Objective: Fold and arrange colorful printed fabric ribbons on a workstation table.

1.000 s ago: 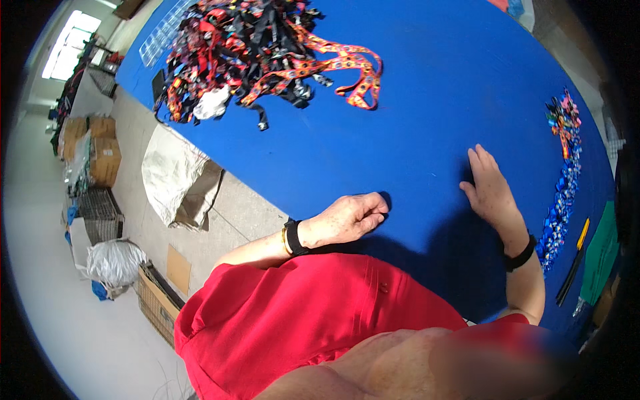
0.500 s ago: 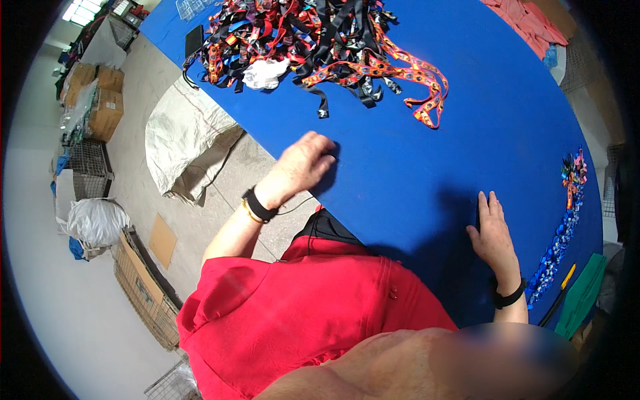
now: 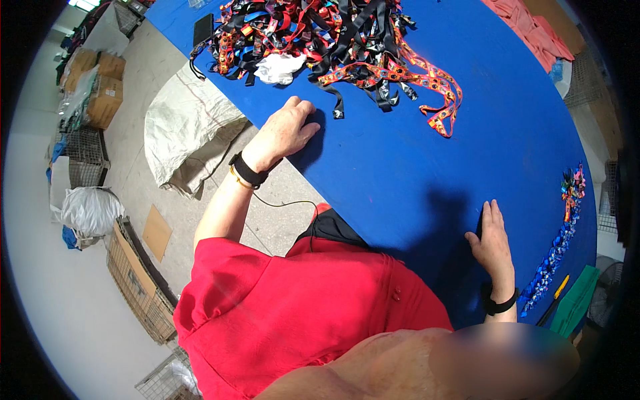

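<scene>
**L hand [image 3: 283, 130] brought up nr lanyard pile [image 3: 313, 40]**

L hand has been shifted fr. a spot well apart fr. pile to just short of its near side, below the white bundle [image 3: 280, 69]. Its fingers have been loosened fr. a tighter curl, w/ thumb now set apart. L forearm [image 3: 223, 207] has been swung out toward pile, & gap btwn L hand & R hand [image 3: 492, 240] has been widened. Well short of pile, black shorts [image 3: 339, 229] & a thin cable [image 3: 287, 203] have been uncovered. View has been turned: more salmon cloth [image 3: 533, 30] is shown to pile's right; clear tray [image 3: 198, 3] behind pile's left end is mostly cut off.
</scene>
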`<state>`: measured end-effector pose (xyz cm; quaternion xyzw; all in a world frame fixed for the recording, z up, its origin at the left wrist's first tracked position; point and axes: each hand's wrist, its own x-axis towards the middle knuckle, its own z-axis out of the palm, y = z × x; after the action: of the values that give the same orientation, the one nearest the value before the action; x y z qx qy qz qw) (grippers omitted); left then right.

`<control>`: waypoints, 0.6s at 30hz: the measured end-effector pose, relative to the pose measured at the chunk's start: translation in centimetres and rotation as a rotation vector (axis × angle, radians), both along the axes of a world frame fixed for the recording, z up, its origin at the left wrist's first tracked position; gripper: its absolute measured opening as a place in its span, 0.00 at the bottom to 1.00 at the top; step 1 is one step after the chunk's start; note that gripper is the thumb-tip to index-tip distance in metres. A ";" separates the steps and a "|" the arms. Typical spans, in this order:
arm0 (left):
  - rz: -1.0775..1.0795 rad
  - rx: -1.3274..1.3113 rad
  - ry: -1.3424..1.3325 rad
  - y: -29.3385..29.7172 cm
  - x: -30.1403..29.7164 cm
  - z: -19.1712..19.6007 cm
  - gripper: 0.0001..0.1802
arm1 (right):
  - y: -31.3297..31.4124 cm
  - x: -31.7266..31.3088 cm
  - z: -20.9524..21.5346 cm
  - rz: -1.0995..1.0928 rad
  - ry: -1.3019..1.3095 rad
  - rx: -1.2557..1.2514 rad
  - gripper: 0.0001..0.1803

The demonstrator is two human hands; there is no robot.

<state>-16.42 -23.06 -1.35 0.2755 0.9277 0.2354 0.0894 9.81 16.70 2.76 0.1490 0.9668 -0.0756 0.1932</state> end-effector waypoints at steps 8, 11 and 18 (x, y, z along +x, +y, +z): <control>-0.027 -0.024 0.012 0.4 -2.2 1.1 0.27 | 0.5 0.5 -0.6 -0.002 0.027 0.001 0.44; -0.025 -0.014 0.108 0.6 -3.5 1.5 0.31 | 0.5 0.6 -0.5 -0.005 0.029 -0.005 0.45; -0.106 -0.130 0.309 1.7 -6.8 2.5 0.32 | 0.2 0.6 -0.3 -0.015 0.024 0.001 0.44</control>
<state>-23.27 -21.38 1.17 0.3506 0.9279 0.1246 -0.0245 10.38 16.92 2.43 0.1553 0.9680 -0.0782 0.1808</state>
